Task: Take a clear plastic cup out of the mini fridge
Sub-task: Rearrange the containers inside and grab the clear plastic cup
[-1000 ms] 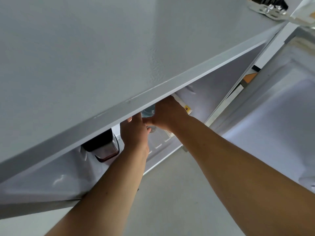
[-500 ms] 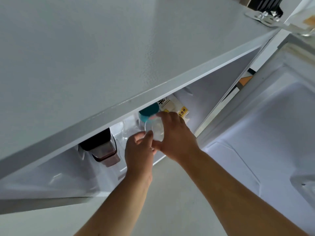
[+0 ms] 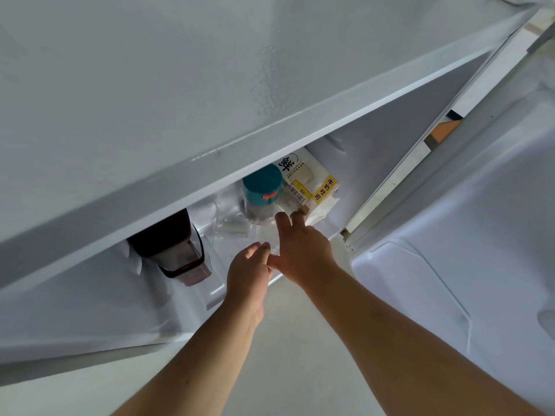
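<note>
The right hand (image 3: 303, 250) is gripping the clear plastic cup (image 3: 268, 235) at the mini fridge (image 3: 180, 85) opening, fingers wrapping its far side; the left hand (image 3: 247, 273) is touching the cup's near edge with loose fingertips, whether gripping I cannot tell; a teal-capped jar (image 3: 262, 187) is standing just beyond both hands.

My arms: both extended forward. Left hand (image 3: 249, 271): fingers loosely curled. Right hand (image 3: 303, 250): fingers spread, gripping.
</note>
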Demonstrator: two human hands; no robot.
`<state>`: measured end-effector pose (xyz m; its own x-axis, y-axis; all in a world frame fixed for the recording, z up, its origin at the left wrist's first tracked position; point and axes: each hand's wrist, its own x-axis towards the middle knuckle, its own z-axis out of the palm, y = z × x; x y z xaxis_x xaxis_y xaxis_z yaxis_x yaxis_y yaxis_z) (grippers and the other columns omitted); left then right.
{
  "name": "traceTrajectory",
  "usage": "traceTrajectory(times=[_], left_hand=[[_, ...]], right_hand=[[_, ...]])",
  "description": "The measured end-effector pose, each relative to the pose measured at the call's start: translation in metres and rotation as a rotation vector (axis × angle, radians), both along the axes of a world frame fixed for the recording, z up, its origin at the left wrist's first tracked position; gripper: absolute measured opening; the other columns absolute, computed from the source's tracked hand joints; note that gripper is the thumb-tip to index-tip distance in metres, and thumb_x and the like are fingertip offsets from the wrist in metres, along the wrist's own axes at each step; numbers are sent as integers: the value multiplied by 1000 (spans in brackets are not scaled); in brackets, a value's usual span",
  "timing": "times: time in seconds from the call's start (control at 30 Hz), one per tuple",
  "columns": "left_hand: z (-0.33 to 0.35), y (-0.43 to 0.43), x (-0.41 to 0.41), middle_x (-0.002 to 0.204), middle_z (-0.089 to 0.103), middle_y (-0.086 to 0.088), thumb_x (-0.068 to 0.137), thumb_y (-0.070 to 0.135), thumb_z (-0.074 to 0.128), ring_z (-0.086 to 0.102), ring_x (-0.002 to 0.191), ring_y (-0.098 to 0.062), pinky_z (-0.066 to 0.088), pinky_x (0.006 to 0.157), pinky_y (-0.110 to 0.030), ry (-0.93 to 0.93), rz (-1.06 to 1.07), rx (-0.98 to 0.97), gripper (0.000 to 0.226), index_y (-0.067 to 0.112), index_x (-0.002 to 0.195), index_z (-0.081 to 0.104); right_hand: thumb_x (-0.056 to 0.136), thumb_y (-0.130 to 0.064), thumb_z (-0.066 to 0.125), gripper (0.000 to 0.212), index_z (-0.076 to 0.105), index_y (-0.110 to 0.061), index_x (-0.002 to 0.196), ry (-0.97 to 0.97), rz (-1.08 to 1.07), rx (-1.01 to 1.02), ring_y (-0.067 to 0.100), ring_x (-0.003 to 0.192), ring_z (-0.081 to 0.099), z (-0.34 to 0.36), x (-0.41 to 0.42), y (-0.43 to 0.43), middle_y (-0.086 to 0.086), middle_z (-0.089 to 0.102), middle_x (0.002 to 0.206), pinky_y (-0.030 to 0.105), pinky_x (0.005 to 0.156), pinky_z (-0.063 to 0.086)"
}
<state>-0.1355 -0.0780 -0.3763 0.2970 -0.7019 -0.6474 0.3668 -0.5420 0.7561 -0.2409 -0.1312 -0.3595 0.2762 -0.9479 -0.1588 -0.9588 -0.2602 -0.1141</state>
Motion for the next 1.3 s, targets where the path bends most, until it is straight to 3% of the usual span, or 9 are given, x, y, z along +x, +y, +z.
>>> traceTrajectory(times=[0.13, 0.27, 0.43, 0.57, 0.67, 0.77, 0.97, 1.2, 1.3], left_hand=[[-3, 0, -1, 93, 79, 12, 86, 46, 66, 76, 89, -5, 53, 92, -35, 17, -38, 49, 29, 30, 110, 72], [-2, 2, -2, 132, 68, -2, 82, 48, 66, 66, 120, -19, 45, 112, -48, 11, -45, 54, 57, 23, 133, 64], [-3, 5, 4, 105, 67, 11, 94, 37, 59, 69, 107, -16, 48, 109, -50, -23, 48, 46, 35, 24, 127, 62], [6, 3, 11, 113, 67, 1, 88, 40, 61, 71, 106, -24, 51, 106, -51, -25, 211, 30, 61, 21, 145, 49], [7, 0, 14, 128, 67, -15, 89, 36, 62, 72, 109, -31, 57, 96, -47, -1, 302, 0, 71, 26, 154, 33], [6, -2, 15, 136, 63, -9, 97, 30, 60, 72, 107, -24, 57, 98, -51, -9, 323, -12, 70, 34, 158, 25], [6, -4, 20, 134, 63, -5, 101, 32, 56, 73, 101, -18, 57, 99, -47, 59, 331, -1, 61, 32, 157, 30], [15, 3, 12, 124, 68, -21, 101, 48, 54, 69, 116, -32, 49, 109, -54, 64, 331, 1, 61, 27, 155, 35], [24, 9, -3, 119, 71, -12, 98, 49, 60, 74, 102, -23, 56, 100, -49, 30, 252, -41, 56, 21, 145, 47]], right_hand=[[79, -63, 77, 96, 23, -21, 146, 9, 23, -14, 34, 75, 71, -9, -2, 1, 21, 32, 157, 36, 55, 54], [79, -63, 79, 98, 24, -24, 150, -22, 41, -10, 32, 82, 73, -13, -7, 7, 13, 30, 163, 36, 58, 57], [87, -55, 74, 75, 36, -20, 142, -38, 76, -32, 33, 96, 70, -3, -9, 10, 9, 47, 145, 43, 68, 61], [89, -46, 73, 62, 43, -15, 134, -109, 157, -131, 34, 96, 68, 11, 17, 5, 11, 57, 128, 47, 70, 62], [91, -42, 72, 68, 40, -17, 146, -128, 226, -77, 36, 101, 70, 11, 39, -1, 12, 54, 142, 50, 73, 62], [99, -36, 61, 67, 28, -24, 156, -97, 246, -7, 39, 104, 70, 2, 53, -6, 13, 42, 155, 50, 73, 60], [104, -37, 51, 51, 36, -19, 150, -127, 203, -56, 37, 96, 71, 1, 65, -8, 11, 60, 136, 45, 66, 57], [89, -41, 73, 65, 51, -15, 145, -273, 249, -171, 38, 103, 63, 30, 31, 15, 15, 58, 128, 49, 80, 59], [85, -41, 77, 66, 55, -16, 142, -335, 181, -192, 36, 101, 63, 42, -3, 25, 15, 57, 125, 47, 80, 59]])
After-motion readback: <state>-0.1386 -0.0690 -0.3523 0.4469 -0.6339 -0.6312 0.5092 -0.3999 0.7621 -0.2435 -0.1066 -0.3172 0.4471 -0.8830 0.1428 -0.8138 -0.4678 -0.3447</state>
